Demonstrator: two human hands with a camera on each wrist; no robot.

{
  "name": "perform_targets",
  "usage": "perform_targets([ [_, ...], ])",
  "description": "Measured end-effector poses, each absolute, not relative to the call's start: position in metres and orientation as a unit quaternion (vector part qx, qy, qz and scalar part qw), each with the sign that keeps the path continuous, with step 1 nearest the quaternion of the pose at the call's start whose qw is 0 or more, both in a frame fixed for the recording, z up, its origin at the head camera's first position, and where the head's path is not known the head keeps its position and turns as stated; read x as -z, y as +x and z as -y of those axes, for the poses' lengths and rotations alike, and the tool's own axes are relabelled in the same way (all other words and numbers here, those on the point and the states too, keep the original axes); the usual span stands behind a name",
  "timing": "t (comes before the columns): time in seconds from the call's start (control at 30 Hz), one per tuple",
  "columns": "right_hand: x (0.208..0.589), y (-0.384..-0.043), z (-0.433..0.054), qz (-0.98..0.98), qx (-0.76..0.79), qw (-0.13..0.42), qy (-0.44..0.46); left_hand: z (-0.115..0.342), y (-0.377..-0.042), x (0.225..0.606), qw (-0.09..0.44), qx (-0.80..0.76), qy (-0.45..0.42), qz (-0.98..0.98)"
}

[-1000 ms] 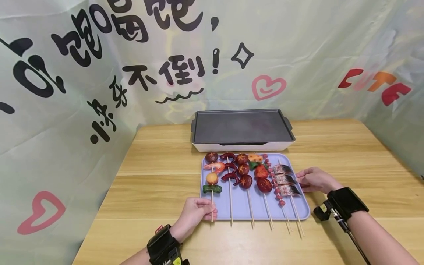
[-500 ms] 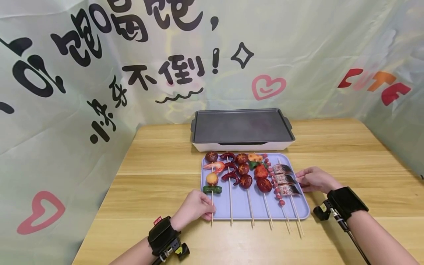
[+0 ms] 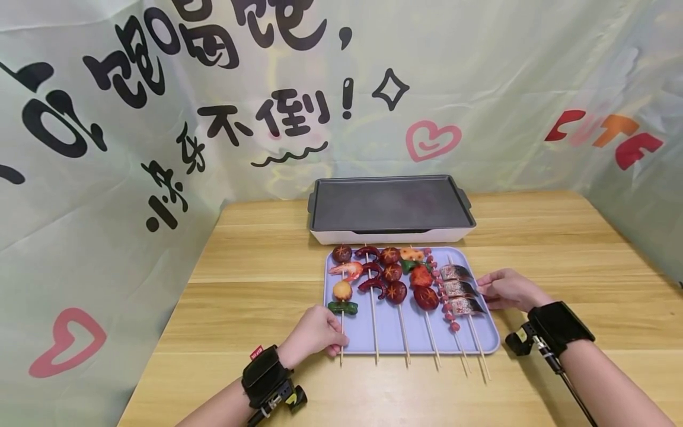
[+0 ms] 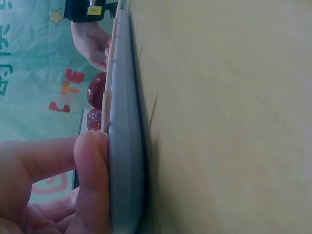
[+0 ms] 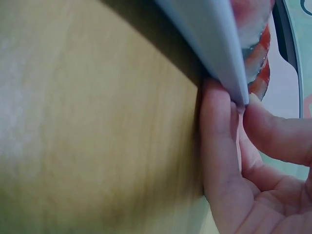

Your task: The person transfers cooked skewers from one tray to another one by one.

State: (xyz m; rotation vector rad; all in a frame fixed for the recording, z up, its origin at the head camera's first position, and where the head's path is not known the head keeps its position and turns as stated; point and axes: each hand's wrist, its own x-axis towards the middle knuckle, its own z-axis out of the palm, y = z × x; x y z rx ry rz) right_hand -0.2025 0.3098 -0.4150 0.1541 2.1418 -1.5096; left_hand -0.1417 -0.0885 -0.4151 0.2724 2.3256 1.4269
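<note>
On a lavender tray (image 3: 388, 343) lie several food skewers in a row. My left hand (image 3: 316, 333) pinches the stick of the leftmost skewer (image 3: 342, 290) near its lower end, over the tray's front left corner. That skewer carries a mushroom, a shrimp, a yellow ball and a green piece. With thumb and fingers, my right hand (image 3: 509, 290) grips the tray's right rim, beside the skewer of dark-skinned fish pieces (image 3: 459, 289). In the right wrist view, the thumb is above the rim and a finger is under it.
Behind the tray stands a white electric griddle with a flat dark plate (image 3: 392, 204). A wooden table (image 3: 256, 255) carries everything. A printed cloth (image 3: 480, 77) hangs behind and at both sides. Other skewers, such as the mushroom one (image 3: 396, 292), have sticks reaching past the tray's front edge.
My left hand has turned over the stick and its fingers now show less. The leftmost skewer has slid slightly toward me. My right hand stays on the rim.
</note>
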Motion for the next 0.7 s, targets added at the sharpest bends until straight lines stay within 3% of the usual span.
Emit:
perform_targets([
  [0.47, 0.417, -0.202, -0.311, -0.786, 0.559, 0.257, 0.056, 0.089, -0.144, 0.413, 0.208, -0.498, 0.106, -0.835],
  [0.7, 0.417, -0.198, -0.308, -0.800, 0.549, 0.240, 0.043, 0.100, -0.158, 0.420, 0.160, -0.506, 0.116, -0.840],
])
